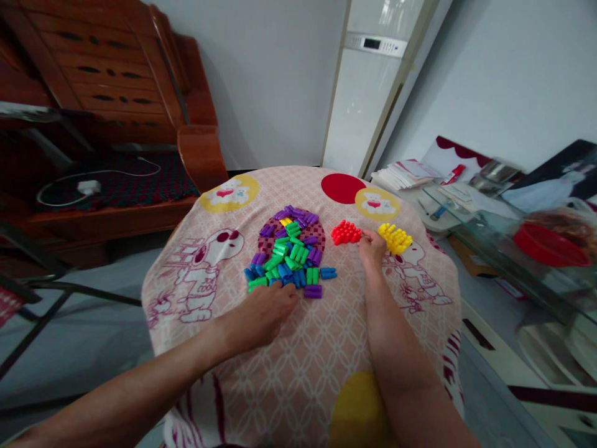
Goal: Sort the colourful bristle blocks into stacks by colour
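A mixed pile of small plastic pieces (289,252), purple, green and blue with a little yellow, lies at the table's middle. My left hand (268,309) rests at the pile's near edge, fingers curled down by the blue pieces (285,272); its fingertips are hidden. To the right of the pile, red pieces (345,232) stand close together in a group. My right hand (373,247) pinches at that group's right edge, apparently on a red piece. Beyond it stands a similar cluster of yellow pieces (395,238). One blue piece (329,273) and one purple piece (313,292) lie at the pile's right side.
A patterned cloth (321,361) covers the round table. On the right is a glass-topped stand (489,249) with a red basin (550,244) and papers (405,174). A wooden bench (200,149) stands back left, a tall white appliance (361,106) behind the table.
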The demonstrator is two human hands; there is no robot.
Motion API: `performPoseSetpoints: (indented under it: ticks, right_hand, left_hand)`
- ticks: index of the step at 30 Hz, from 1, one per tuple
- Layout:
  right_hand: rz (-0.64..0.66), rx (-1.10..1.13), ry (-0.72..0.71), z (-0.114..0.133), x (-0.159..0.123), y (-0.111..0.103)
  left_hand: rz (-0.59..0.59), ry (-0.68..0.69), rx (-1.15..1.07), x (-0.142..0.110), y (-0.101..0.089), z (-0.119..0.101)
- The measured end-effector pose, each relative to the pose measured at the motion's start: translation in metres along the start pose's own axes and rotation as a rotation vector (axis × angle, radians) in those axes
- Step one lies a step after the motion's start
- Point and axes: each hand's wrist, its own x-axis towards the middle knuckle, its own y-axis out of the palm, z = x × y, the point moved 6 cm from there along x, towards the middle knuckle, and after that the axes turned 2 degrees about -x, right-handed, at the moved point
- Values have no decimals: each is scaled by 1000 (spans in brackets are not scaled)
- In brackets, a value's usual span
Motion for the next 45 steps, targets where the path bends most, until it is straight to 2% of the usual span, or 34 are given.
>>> performPoseSetpoints:
  ticks: [3,6,8,10,12,14,16,18,20,23,28,31,34,37,40,42,45]
  right_hand:
    - [-7,32,5,-5,1,1]
    - [-6,51,8,-8,1,4]
    - [-8,48,4,-9,2,5]
    - [-14,39,11,-10,2,5]
    - [-19,29,16,-9,3,5]
    - [-23,28,11,-8,4,4]
    - [-30,36,0,-7,4,3]
    - [-30,38,-6,-5,2,2]
    - [-24,26,-9,-3,0,2]
    - [-17,3,-11,0,-3,1]
    - [-22,-11,-43,5,-5,-1]
    - [-18,9,-26,3,-4,0]
    - [-23,36,0,-2,-2,2]
    - [-20,47,24,-6,1,3]
    - [-9,48,22,-6,3,4]
    - [-8,41,21,-6,3,4]
    - [-13,22,19,-5,2,2]
  left_hand:
    - [3,-59,19,5,4,4]
    - [-18,-39,-55,11,-14,7]
    - [-137,-4,-136,19,-42,10]
    - [-310,5,-215,36,-74,16]
    - [-469,-30,-253,62,-99,27]
    - [-584,-78,-251,98,-113,38]
    - [-598,-135,-214,138,-114,50]
    - [-526,-186,-171,175,-107,59]
    - [-465,-212,-136,202,-99,64]
    - [-391,-219,-92,225,-87,63]
    - [-333,-186,-119,241,-81,54]
    - [-321,-199,-121,239,-87,56]
    - [-322,-183,-106,216,-93,58]
    - [-306,-42,-111,169,-86,53]
    - [-163,131,-92,114,-61,54]
    - [-97,83,-72,87,-46,72]
    - [-116,0,-116,68,-38,108]
